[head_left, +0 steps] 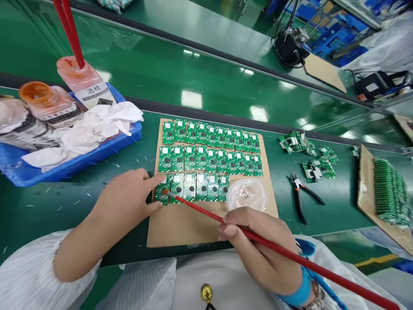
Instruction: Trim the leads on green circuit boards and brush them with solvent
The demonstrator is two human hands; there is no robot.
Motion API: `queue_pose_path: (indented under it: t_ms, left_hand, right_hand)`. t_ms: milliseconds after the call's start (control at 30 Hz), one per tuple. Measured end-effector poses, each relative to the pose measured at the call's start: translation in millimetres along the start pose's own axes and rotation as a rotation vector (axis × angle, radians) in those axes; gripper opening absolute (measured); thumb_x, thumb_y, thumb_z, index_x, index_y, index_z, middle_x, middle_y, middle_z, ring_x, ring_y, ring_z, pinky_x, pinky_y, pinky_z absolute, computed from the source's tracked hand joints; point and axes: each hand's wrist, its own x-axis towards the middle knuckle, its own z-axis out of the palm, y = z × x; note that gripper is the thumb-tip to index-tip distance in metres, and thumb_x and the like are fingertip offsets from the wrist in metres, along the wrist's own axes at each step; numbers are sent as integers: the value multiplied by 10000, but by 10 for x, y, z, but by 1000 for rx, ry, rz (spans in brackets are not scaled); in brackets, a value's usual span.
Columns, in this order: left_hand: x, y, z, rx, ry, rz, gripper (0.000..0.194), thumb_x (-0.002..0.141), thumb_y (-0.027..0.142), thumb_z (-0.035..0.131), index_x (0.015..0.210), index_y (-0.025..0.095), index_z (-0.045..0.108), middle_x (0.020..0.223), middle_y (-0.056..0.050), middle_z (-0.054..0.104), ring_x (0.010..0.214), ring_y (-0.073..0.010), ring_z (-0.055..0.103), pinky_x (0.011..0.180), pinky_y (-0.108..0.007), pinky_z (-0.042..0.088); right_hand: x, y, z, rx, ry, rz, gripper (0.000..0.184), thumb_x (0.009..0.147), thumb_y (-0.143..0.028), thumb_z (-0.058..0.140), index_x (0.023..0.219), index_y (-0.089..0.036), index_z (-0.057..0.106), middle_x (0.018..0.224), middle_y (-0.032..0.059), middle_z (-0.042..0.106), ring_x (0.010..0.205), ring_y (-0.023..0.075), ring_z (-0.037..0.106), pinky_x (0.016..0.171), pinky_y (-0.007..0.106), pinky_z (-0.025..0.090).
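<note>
Green circuit boards (201, 159) lie in three rows on a cardboard sheet (187, 228). My left hand (125, 202) is at the left end of the nearest row, thumb and forefinger steadying the end circuit board (162, 196) by its edges. In my right hand (261, 245) is a long red-handled brush (200, 209), gripped between thumb and fingers. Its bristle tip touches that same end board. Beside my right hand, a clear plastic dish (247, 193) with small bits inside rests on the cardboard.
A blue tray (129, 135) at left holds bottles (93, 86) and a crumpled white cloth (100, 125). On the right are side cutters (300, 193), loose boards (318, 168) and a cardboard piece with stacked boards (390, 189). A dark rail (206, 114) runs behind the cardboard.
</note>
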Motion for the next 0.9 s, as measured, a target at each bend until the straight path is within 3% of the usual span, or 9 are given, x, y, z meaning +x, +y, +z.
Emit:
queue_pose_path:
  t_ms: [233, 600, 767, 900]
  left_hand:
    - [49, -39, 69, -21, 5, 42, 451, 741, 380, 628, 1183, 290, 600, 850, -48, 595, 815, -269, 598, 632, -334, 398]
    - [21, -49, 83, -34, 18, 46, 460, 772, 366, 582, 1224, 277, 585, 877, -72, 615, 838, -288, 604, 677, -371, 425]
    - [22, -47, 85, -34, 15, 52, 471, 763, 355, 605, 1227, 274, 583, 897, -86, 628, 843, -296, 604, 691, -382, 428]
    - [10, -51, 74, -50, 8, 46, 473, 779, 361, 581, 1243, 272, 570, 925, -91, 630, 854, -305, 607, 686, -381, 428]
  right_hand:
    - [-14, -58, 154, -6, 44, 15, 134, 860, -155, 511, 738, -181, 559, 608, -2, 609, 545, 95, 587, 501, 199, 461]
    - [-59, -196, 131, -134, -79, -44, 102, 824, -127, 505, 754, -197, 529, 583, -18, 604, 509, 95, 563, 494, 194, 435]
    - [-127, -203, 99, -186, -21, -18, 103, 823, -139, 520, 751, -208, 546, 609, -17, 634, 516, 96, 585, 500, 193, 453]
    - [-179, -169, -2, -96, 76, 21, 100, 841, -153, 535, 766, -213, 566, 624, -15, 626, 529, 95, 598, 500, 190, 464]
